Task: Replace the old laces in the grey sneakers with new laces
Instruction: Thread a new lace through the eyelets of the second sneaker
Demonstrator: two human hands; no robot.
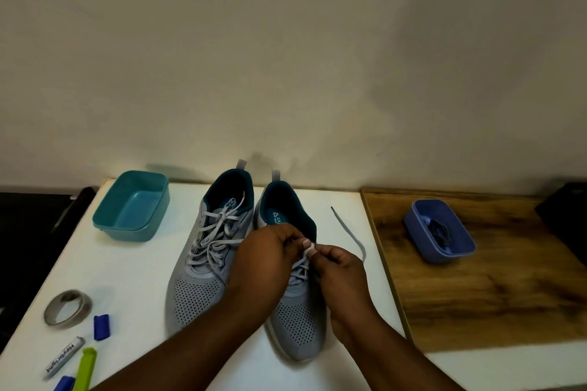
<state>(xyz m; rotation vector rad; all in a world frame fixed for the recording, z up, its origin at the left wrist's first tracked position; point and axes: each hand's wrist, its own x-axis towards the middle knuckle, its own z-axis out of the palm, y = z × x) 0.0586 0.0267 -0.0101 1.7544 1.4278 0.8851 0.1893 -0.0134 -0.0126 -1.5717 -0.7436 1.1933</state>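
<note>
Both hands pinch the grey lace (351, 233) above the right sneaker (297, 305): left hand (265, 259) at nine o'clock, right hand (338, 273) at three. Its twin, the left sneaker (206, 260), stands laced at nine o'clock. A blue tub (440, 235) holding dark laces (440, 228) sits at three o'clock.

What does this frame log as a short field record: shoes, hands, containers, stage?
left sneaker: old lace tied, untouched
right sneaker: lace partly loose, one end trailing on the white table
left hand: pinching lace at the upper eyelets
right hand: pinching the same lace
teal tub: nothing visible inside
blue tub: dark laces, on the wooden board
stage: unlacing right sneaker
</note>
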